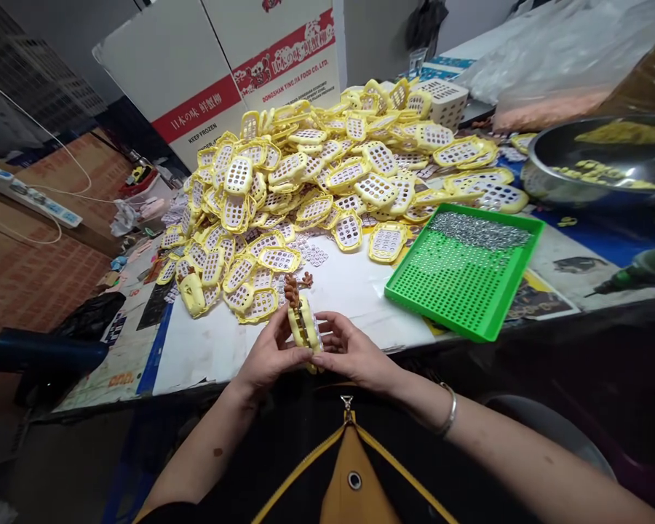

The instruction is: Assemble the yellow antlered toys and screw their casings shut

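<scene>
Both my hands hold one yellow toy-phone shell [304, 327] on edge at the near rim of the table. My left hand [268, 356] grips its left side with fingers curled. My right hand [352, 353] pinches the right side; a bracelet is on that wrist. A small brown figure [293, 285] stands just behind the shell. Beyond it lies a big heap of yellow shells with white keypads [327, 175].
A green perforated tray [463, 269] with small metal screws sits to the right. A metal bowl [600, 164] with yellow bits is at far right, a power screwdriver [633, 275] below it. A cardboard box [223, 65] and white basket [445, 98] stand behind.
</scene>
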Motion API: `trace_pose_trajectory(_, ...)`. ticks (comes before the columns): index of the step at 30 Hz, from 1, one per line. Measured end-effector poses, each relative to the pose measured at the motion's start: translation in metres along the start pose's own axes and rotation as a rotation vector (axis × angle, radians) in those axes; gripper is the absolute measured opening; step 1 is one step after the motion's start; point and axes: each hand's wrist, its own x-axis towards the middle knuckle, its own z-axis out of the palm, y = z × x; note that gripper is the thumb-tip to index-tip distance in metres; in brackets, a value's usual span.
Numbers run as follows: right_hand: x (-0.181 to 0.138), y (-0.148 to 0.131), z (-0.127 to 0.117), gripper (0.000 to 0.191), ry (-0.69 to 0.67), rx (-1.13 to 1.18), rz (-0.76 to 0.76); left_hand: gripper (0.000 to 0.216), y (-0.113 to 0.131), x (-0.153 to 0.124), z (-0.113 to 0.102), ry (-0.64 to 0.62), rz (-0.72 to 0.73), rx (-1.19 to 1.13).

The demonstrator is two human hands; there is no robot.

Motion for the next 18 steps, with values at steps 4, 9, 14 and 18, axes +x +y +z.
trace_pose_trajectory(4, -0.0013, 0.0006, -0.0022, 0.068, -0.022, 0.008, 0.002, 0.077, 0.0037, -0.0006, 0.0012, 0.012, -0.010, 0.054)
trace_pose_trajectory(9, -0.0014, 0.0015, -0.0045, 0.066, -0.019, 0.003, 0.006, 0.079, 0.0053, -0.0003, 0.0016, 0.031, -0.034, 0.095)
trace_pose_trajectory(14, -0.0011, 0.0031, -0.0078, 0.066, -0.018, 0.002, 0.000, 0.089, 0.0044, 0.0017, 0.0028, 0.019, -0.062, 0.097)
trace_pose_trajectory(18, -0.0012, 0.0059, -0.0094, 0.067, -0.003, -0.009, -0.038, 0.085, 0.0018, 0.0044, 0.0043, -0.029, -0.058, 0.080)
